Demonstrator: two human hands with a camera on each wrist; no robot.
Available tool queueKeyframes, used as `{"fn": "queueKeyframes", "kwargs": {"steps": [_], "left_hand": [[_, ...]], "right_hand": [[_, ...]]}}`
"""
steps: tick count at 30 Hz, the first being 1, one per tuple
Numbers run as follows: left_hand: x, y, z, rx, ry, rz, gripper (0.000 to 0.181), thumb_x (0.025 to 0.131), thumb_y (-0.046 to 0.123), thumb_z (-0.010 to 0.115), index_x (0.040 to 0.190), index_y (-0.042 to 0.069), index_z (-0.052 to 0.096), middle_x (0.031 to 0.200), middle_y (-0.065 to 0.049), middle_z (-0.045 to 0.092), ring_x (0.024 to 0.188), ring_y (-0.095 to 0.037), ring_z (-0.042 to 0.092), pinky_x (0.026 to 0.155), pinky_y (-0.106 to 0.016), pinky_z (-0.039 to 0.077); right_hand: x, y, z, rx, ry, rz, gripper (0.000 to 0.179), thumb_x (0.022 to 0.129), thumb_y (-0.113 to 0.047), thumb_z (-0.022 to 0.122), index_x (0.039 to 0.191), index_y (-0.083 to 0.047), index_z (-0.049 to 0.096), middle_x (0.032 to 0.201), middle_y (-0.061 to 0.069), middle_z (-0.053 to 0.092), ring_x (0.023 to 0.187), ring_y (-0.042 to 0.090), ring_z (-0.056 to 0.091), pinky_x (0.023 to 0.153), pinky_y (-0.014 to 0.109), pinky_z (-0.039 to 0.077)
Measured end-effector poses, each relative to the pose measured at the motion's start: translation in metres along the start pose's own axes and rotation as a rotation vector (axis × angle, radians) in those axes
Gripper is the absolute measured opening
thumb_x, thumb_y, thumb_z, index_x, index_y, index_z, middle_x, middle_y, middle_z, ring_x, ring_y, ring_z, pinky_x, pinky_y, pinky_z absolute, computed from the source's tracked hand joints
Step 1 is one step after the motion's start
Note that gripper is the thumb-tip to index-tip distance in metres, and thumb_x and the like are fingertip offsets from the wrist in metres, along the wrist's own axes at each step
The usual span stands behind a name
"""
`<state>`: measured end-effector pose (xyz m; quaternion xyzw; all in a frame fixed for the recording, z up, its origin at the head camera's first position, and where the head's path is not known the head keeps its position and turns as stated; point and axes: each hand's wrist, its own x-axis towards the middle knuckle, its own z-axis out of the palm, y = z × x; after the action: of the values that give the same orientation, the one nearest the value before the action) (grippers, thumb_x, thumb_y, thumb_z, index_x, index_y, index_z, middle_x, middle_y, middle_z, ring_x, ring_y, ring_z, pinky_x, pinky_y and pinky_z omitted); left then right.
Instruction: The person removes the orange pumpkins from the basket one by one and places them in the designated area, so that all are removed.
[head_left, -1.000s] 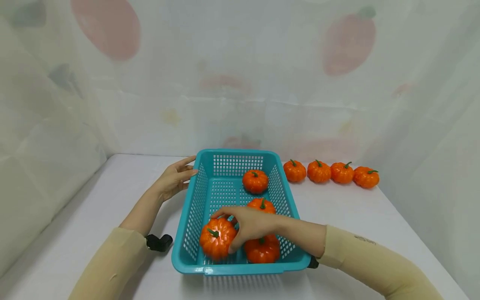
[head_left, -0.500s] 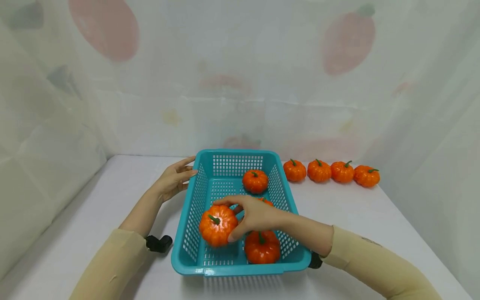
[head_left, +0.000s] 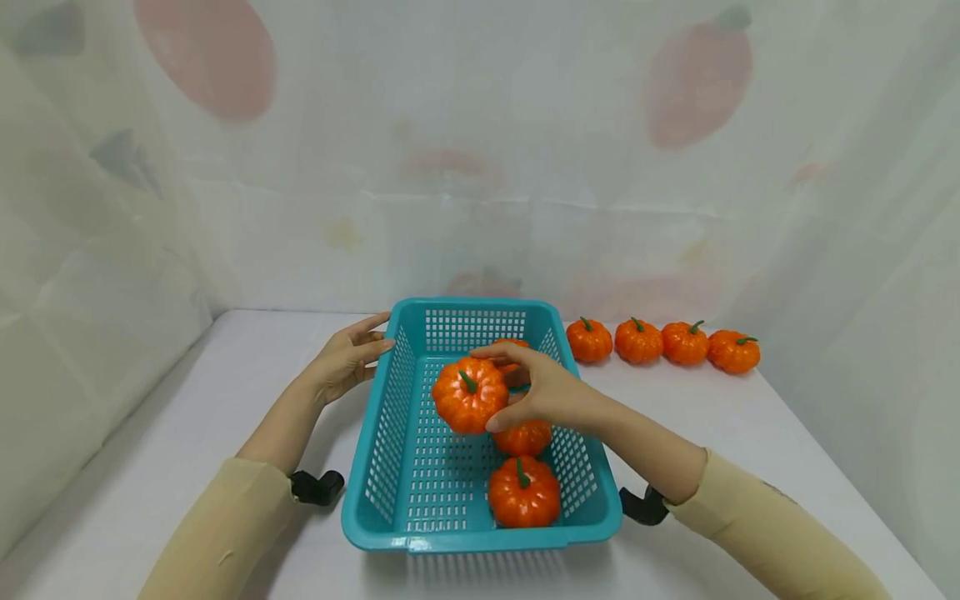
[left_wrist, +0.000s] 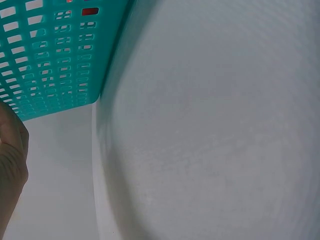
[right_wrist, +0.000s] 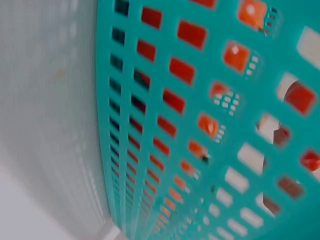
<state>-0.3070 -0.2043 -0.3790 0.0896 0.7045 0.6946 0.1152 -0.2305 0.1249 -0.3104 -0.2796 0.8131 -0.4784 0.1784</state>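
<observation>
My right hand [head_left: 542,385] pinches a small orange pumpkin [head_left: 470,396] with a green stem, between thumb and fingers, over the inside of the turquoise plastic basket [head_left: 480,542]. My left hand [head_left: 347,358] rests its fingertips against the outside of the basket's left rim. In the left wrist view that hand [left_wrist: 11,150] shows only partly, at the basket's perforated side [left_wrist: 55,60]. Along the basket's right side sit the front pumpkin [head_left: 524,493], a middle pumpkin [head_left: 525,439] and a back pumpkin [head_left: 512,342], the last two partly covered by my right hand and the held pumpkin.
To the right of the basket, several more pumpkins [head_left: 638,342] stand in a row at the back of the white table [head_left: 712,433]. A pale printed cloth [head_left: 480,167] hangs behind. The basket wall [right_wrist: 200,75] fills most of the right wrist view, with orange showing through its holes.
My right hand has lifted the pumpkin from the basket's front left and carried it back and slightly right. My left hand stays at the rim, and the basket has not moved.
</observation>
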Motion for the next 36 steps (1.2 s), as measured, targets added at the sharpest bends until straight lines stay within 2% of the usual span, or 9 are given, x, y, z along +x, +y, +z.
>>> {"fn": "queueKeyframes", "kwargs": {"steps": [9, 15, 24, 30, 36], "left_hand": [[-0.001, 0.0, 0.0, -0.004, -0.007, 0.007, 0.073, 0.098, 0.019, 0.062, 0.158, 0.016, 0.022, 0.114, 0.001, 0.057, 0.094, -0.007, 0.067, 0.082, -0.024, 0.058], [-0.001, 0.0, 0.001, -0.015, -0.013, 0.008, 0.073, 0.098, 0.018, 0.062, 0.159, 0.016, 0.021, 0.115, 0.0, 0.056, 0.093, -0.006, 0.067, 0.082, -0.024, 0.058], [0.0, 0.0, 0.0, -0.025, -0.017, 0.007, 0.074, 0.098, 0.017, 0.062, 0.159, 0.016, 0.02, 0.114, 0.0, 0.055, 0.092, -0.006, 0.067, 0.081, -0.023, 0.058], [-0.001, 0.001, 0.001, -0.026, -0.019, 0.005, 0.074, 0.098, 0.017, 0.062, 0.159, 0.016, 0.02, 0.113, 0.001, 0.056, 0.092, -0.006, 0.067, 0.082, -0.023, 0.058], [-0.001, 0.001, 0.001, -0.018, -0.011, -0.001, 0.074, 0.098, 0.017, 0.062, 0.159, 0.016, 0.02, 0.115, 0.0, 0.055, 0.092, -0.006, 0.067, 0.082, -0.023, 0.058]], "right_hand": [[-0.01, -0.003, -0.023, -0.024, 0.124, 0.013, 0.078, 0.076, -0.021, 0.084, 0.143, -0.029, 0.045, 0.142, 0.004, 0.051, 0.128, 0.031, 0.053, 0.094, 0.042, 0.057], [-0.016, 0.004, -0.04, -0.001, 0.179, 0.041, 0.075, 0.079, -0.024, 0.083, 0.143, -0.034, 0.045, 0.145, 0.001, 0.048, 0.126, 0.032, 0.054, 0.093, 0.042, 0.057], [-0.023, 0.019, -0.063, 0.011, 0.267, 0.107, 0.073, 0.083, -0.028, 0.079, 0.146, -0.029, 0.042, 0.154, 0.007, 0.04, 0.138, 0.038, 0.044, 0.107, 0.056, 0.047], [-0.025, 0.03, -0.076, 0.055, 0.301, 0.091, 0.074, 0.085, -0.023, 0.077, 0.149, -0.025, 0.039, 0.153, 0.009, 0.04, 0.132, 0.035, 0.048, 0.105, 0.048, 0.049], [-0.029, 0.043, -0.086, 0.08, 0.353, 0.135, 0.076, 0.085, -0.022, 0.076, 0.15, -0.021, 0.037, 0.154, 0.013, 0.037, 0.131, 0.036, 0.051, 0.102, 0.044, 0.052]]}}
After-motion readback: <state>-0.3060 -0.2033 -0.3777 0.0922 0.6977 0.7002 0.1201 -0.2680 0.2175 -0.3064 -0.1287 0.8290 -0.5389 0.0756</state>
